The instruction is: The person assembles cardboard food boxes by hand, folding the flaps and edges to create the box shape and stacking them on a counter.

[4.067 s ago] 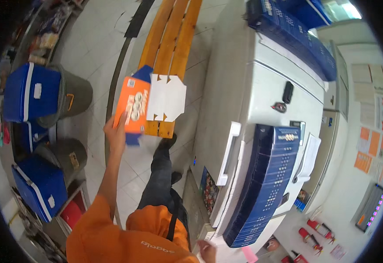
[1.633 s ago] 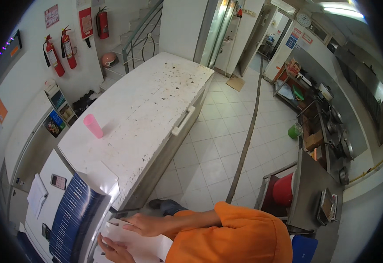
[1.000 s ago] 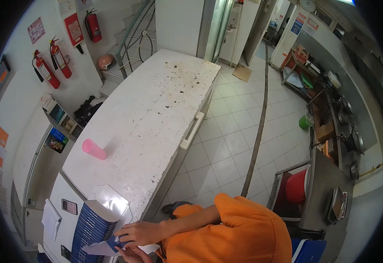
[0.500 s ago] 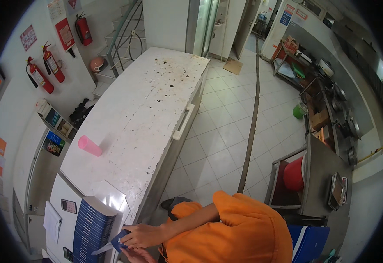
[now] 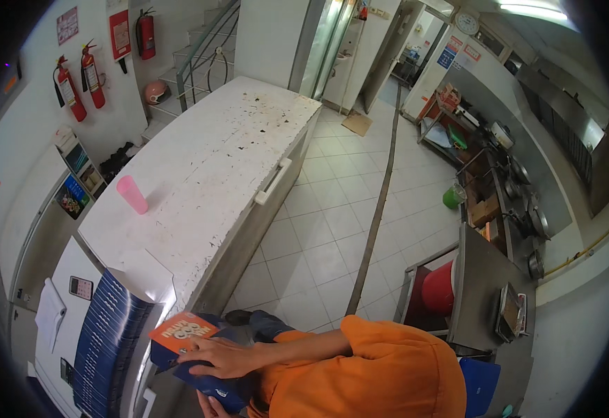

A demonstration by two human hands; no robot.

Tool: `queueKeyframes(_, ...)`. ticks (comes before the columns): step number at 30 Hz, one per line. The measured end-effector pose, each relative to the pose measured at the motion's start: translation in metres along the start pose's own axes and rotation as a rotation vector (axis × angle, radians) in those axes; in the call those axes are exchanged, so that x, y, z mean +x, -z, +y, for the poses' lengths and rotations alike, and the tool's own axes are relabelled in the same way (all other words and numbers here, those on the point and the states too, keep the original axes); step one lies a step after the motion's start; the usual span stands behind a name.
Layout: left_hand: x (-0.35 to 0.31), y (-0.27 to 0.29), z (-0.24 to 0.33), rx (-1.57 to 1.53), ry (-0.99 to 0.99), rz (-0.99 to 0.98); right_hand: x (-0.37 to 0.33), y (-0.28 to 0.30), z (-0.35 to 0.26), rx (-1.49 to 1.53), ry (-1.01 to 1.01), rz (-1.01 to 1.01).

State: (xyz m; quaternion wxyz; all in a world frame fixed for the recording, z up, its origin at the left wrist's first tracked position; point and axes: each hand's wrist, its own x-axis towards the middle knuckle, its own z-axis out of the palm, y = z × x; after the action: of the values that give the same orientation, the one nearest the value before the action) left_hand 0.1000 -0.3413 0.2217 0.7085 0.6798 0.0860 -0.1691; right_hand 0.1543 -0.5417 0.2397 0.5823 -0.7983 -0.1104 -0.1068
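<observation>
A blue and orange printed paper box [image 5: 229, 391], partly unfolded, is between my two hands beside the white chest freezer. My right hand [image 5: 222, 357] lies across its upper side, fingers gripping the card by the orange panel. At the lower edge of the view my left hand [image 5: 212, 405] holds the box from below; most of this hand is hidden. Left of my hands lies a long stack of nested blue paper boxes [image 5: 113, 341], their edges overlapping in a row. My forearm comes out of an orange sleeve.
A pink cup [image 5: 132, 194] stands on the worn white lid [image 5: 207, 160]. Near the stack are a pink calculator [image 5: 81, 288], a notepad [image 5: 51, 313] and a dark device [image 5: 66, 371]. At right, a steel counter [image 5: 489, 279] sits over a red bucket [image 5: 439, 287]. A dark strip [image 5: 381, 202] crosses the tiled floor.
The small blue piece in my hands now shows larger, with its orange panel in view. My right hand has moved onto that panel. The whole view has shifted slightly.
</observation>
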Motion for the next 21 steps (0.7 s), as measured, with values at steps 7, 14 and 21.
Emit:
queueKeyframes(7, -0.004, -0.008, 0.02, 0.322, -0.296, 0.31, -0.02, -0.025, -0.036, -0.035, 0.069, -0.148)
queueKeyframes(14, 0.028, 0.046, -0.019, 0.201, -0.365, 0.472, -0.018, -0.015, -0.037, -0.047, 0.054, -0.423)
queueKeyframes(21, 0.046, 0.005, 0.03, 0.223, -0.369, 0.633, -0.003, -0.003, -0.025, -0.012, 0.111, -0.583)
